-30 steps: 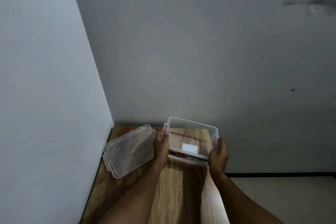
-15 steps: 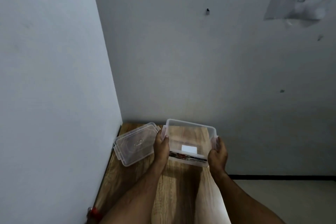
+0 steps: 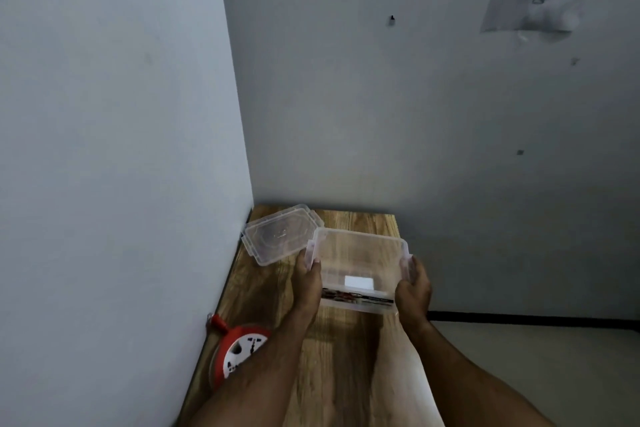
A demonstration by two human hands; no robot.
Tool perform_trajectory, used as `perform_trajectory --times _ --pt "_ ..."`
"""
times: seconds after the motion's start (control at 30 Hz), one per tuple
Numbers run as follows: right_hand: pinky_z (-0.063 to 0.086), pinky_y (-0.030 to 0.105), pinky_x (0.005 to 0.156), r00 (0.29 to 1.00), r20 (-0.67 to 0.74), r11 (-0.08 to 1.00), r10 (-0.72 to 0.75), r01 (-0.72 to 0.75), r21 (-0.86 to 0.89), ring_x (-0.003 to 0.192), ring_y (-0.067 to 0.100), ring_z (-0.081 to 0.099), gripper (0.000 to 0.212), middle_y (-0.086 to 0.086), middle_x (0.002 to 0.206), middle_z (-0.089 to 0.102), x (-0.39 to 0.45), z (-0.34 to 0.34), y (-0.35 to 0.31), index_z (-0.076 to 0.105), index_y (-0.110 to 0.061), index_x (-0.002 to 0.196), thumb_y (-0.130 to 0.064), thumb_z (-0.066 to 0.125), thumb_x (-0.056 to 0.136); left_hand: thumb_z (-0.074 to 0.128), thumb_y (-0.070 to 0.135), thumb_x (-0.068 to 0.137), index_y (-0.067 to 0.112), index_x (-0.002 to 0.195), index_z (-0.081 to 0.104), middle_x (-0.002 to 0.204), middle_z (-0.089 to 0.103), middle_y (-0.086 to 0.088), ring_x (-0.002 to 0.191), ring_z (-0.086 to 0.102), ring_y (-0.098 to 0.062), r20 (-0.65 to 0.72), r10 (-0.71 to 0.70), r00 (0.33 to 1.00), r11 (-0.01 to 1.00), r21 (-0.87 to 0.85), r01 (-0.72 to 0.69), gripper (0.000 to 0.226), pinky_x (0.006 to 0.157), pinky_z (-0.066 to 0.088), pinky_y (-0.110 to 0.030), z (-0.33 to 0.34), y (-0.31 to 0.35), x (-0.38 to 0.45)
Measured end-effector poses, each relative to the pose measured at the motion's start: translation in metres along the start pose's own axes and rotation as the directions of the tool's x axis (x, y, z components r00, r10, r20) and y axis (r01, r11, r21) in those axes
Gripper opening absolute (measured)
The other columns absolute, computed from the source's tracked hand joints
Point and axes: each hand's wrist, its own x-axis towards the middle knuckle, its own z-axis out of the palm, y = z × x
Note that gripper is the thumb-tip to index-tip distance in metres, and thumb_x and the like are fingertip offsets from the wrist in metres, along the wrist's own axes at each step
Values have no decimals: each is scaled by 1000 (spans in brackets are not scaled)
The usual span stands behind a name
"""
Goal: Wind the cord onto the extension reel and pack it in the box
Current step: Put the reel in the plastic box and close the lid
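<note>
Since a second ago the view has tipped downward and to the left, so the red extension reel (image 3: pixel 239 350) now shows at the table's near left edge, where before it was out of sight; both hands hold the box as they did, and the lid has kept its place beside it.

Taking the clear plastic box (image 3: pixel 360 267) as the landmark: it sits open-topped between the two hands, over the wooden table (image 3: pixel 332 367), and whether its base touches the wood or is lifted just off it cannot be told. A white label lies inside on its floor, and a printed strip runs along its near wall.

The left hand (image 3: pixel 306 282) grips the box's left end, thumb up along the outer wall by the latch, the fingers hidden behind the plastic. The right hand (image 3: pixel 414 286) grips the right end in the same way, thumb against the wall near the latch, fingers curled out of sight on the far side. Each hand is closed about its end of the box.

The clear lid (image 3: pixel 280 234) lies flat on the table just to the box's far left, its near corner close to the box rim; contact cannot be told. The reel lies well to the box's near left, against the wall (image 3: pixel 121 149), partly hidden by the left forearm, its white face with sockets turned up.
</note>
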Motion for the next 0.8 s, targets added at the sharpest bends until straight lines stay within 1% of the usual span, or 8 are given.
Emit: perform_trajectory --times 0.1,0.23,0.27,0.37,0.5,0.63,0.73,0.8 --pt "40 48 115 1000 11 1000 -1 1 -13 142 29 43 70 15 151 47 -21 -10 9 39 -5 152 21 36 87 52 17 100 16 142 50 132 63 -7 112 63 -22 -17 -60 998 998 28 60 42 90 57 -39 -13 -10 -23" --pt "40 46 116 1000 23 1000 7 -6 -28 141 28 43 71 15 152 47 -46 -21 22 38 -3 152 22 35 86 53 17 100 11 141 49 129 62 -6 104 60 -18 -49 -74 996 995 60 77 41 69 47 -20 -26 -18 -53" --pt "40 46 116 1000 23 999 12 -11 -37 141 28 43 71 15 151 47 -52 -24 27 38 -4 152 22 35 86 53 16 101 12 141 48 128 60 -5 105 59 -18 -50 -88 995 994 58 91 40 69 47 -21 -29 -21 -61" --pt "39 47 116 1000 26 998 16 -15 -55 141 28 44 71 14 151 48 -66 -32 36 40 -4 151 22 36 85 53 16 101 12 142 46 135 57 -7 117 58 -26 -52 -129 990 989 60 132 42 85 48 -31 -37 -26 -82" --pt "39 46 117 999 37 998 13 -10 -68 141 27 44 71 14 151 48 -82 -47 45 39 -4 152 22 36 85 53 19 101 14 145 43 138 56 -10 118 56 -25 -42 -134 990 987 87 138 45 86 46 -33 -44 -35 -106" --pt "41 48 115 999 43 998 9 -7 -60 141 28 44 71 13 152 47 -91 -57 51 39 -5 152 22 37 86 53 21 102 16 148 38 144 50 -7 129 51 -29 -59 -132 990 988 71 136 50 91 45 -33 -45 -38 -124" --pt "41 50 115 999 53 998 6 -3 -61 141 27 44 69 14 152 47 -93 -63 54 39 -6 152 21 39 89 53 23 101 19 150 35 146 49 -8 128 52 -30 -55 -132 990 987 83 136 52 100 50 -43 -46 -44 -132" --pt "42 52 114 998 65 998 5 -1 -64 141 27 44 69 13 153 46 -95 -65 55 38 -8 153 20 40 89 55 25 100 21 149 36 145 51 -8 125 55 -29 -60 -131 989 987 81 136 52 100 51 -48 -46 -47 -135"
